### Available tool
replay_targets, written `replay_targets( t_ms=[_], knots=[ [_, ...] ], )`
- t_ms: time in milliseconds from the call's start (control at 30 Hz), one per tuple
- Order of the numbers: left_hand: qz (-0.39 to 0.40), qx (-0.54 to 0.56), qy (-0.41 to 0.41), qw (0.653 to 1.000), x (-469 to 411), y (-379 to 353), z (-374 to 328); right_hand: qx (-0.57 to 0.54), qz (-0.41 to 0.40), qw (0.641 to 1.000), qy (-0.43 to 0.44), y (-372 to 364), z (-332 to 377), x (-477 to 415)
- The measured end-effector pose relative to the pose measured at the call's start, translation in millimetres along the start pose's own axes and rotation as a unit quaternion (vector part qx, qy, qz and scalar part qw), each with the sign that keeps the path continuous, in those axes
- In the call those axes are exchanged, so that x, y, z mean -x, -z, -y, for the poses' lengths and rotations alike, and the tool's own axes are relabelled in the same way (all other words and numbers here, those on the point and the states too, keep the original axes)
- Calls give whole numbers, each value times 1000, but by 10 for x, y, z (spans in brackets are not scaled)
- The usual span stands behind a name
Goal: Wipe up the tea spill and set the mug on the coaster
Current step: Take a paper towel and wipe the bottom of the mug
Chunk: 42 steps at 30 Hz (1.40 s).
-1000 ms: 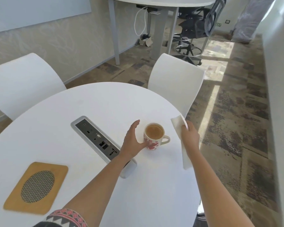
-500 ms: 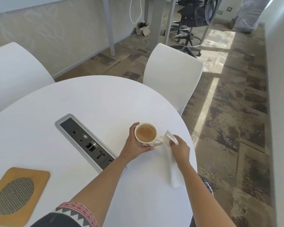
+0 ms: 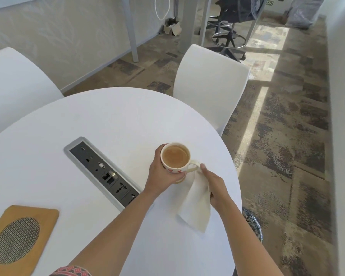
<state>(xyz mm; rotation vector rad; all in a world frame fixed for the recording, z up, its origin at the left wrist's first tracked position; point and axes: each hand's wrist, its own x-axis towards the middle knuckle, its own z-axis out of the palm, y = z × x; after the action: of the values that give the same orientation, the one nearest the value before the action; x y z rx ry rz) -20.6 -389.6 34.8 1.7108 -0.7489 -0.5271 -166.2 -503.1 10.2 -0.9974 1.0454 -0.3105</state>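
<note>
A white mug with red hearts holds milky tea. My left hand grips its body and holds it slightly above the white table, near the right edge. A small tan tea ring shows on the table under the mug. My right hand holds a white cloth flat on the table just right of the mug, below its handle. The tan coaster with a woven grey oval lies at the front left of the table.
A grey socket panel is sunk into the table between the mug and the coaster. White chairs stand at the far right and far left. The table's right edge runs close to my right hand.
My left hand closed on the mug and raised it slightly. My right hand brought the cloth from the air down onto the table beside the mug.
</note>
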Motion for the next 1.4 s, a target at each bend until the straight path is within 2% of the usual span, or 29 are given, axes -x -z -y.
replay_targets(
  t_ms=[67, 167, 433, 733, 1033, 1167, 1400],
  knots=[
    [-4, 0, -14, 1000, -5, 26, -121, -10, -37, 998, -39, -54, 24, 7],
    [-5, -5, -29, 1000, 11, 70, -325, -38, -58, 997, -24, -191, -11, 75],
    [-16, -15, -64, 998, 92, 126, -780, -199, 59, 978, 34, -466, 8, 275],
    [-16, -7, -68, 998, 265, 203, -1036, -218, 100, 967, 85, -660, 130, 365],
    [-25, -12, -75, 997, 320, 232, -1198, -266, 207, 936, 99, -906, 177, 510],
    [-18, -23, -78, 996, 291, 297, -1238, -222, 196, 953, 69, -800, 52, 526],
    [-17, -29, -73, 997, 287, 400, -1239, -312, 126, 941, 37, -652, 62, 454]
  ],
)
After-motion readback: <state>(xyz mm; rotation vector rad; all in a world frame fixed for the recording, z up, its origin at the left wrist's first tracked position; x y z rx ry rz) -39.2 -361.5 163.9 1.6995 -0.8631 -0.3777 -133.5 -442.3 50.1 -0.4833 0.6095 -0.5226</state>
